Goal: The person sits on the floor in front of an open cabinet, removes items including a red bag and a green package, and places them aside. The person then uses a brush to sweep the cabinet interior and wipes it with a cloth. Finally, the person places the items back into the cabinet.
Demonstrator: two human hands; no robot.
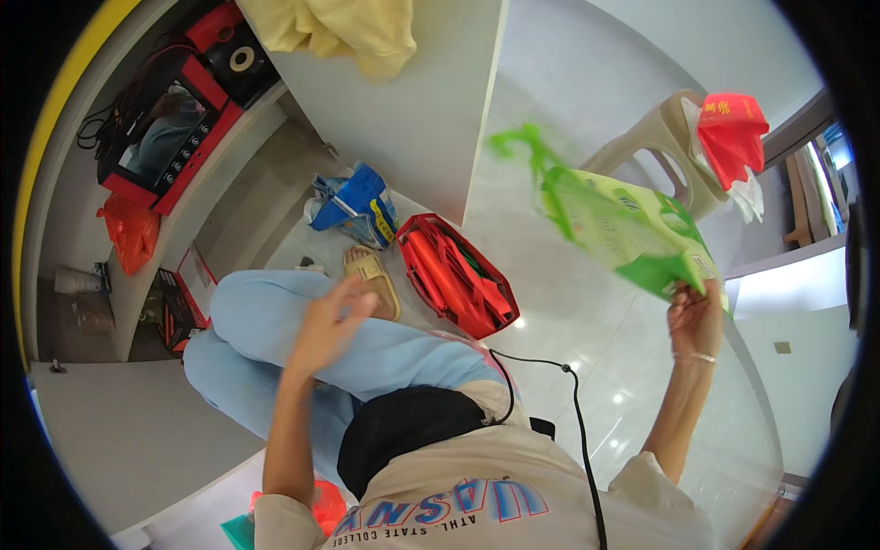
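Observation:
My right hand [694, 320] grips one end of a green and pale-yellow plastic bag [632, 223], held out to the right above the floor. The bag's far end, with bright green strips, is blurred. Over my knees is my left hand [333, 323], somewhat blurred, its fingers apart and nothing seen in it. In front of me on the floor stands a red hexagonal box [510, 306] filled with folded red bags [450, 271] and a bit of green. Beside it lies a blue and clear plastic bag [357, 206].
A beige plastic stool [619, 137] carries a red bag [732, 137]. At left, an open cabinet holds a red and black speaker unit [165, 137] and an orange-red plastic bag [130, 234]. Yellow cloth [344, 27] hangs over the cabinet door [385, 117]. A black cord [581, 426] hangs near my waist.

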